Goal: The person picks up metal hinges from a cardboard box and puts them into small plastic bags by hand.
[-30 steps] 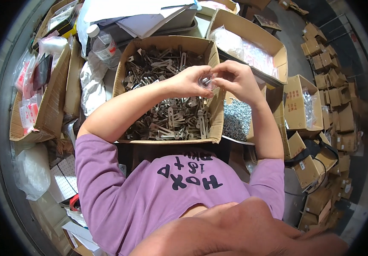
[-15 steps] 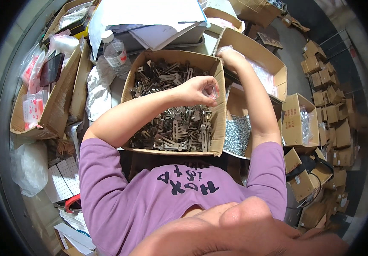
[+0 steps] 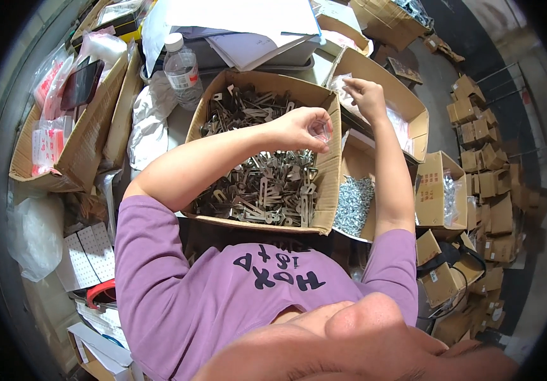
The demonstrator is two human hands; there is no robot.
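Note:
My left hand point(image 3: 304, 129) is curled above the right side of a cardboard box point(image 3: 332, 184) of metal clips point(image 3: 267, 184). A small clear plastic bag point(image 3: 319, 130) is wrapped within its thumb and fingers. My right hand point(image 3: 367, 100) is raised over the near left edge of another cardboard box point(image 3: 420, 127), which holds clear plastic bags point(image 3: 395, 122). Its fingertips are pinched together, and whatever lies between them is too small to make out. Under my right forearm, a carton holds many silvery screws point(image 3: 353, 202).
A water bottle point(image 3: 183, 73) stands behind the clips box, beside crumpled white paper point(image 3: 153, 120). Papers point(image 3: 254, 44) lie on a grey bin. At left, a phone point(image 3: 83, 84) rests on packets in a carton point(image 3: 92, 140). Several small cartons point(image 3: 494, 159) are stacked at right.
My right hand has lifted out of the box of plastic bags and come back a little, fingers now in sight. My left hand keeps its hold on the clear bag. The whole view has shifted slightly.

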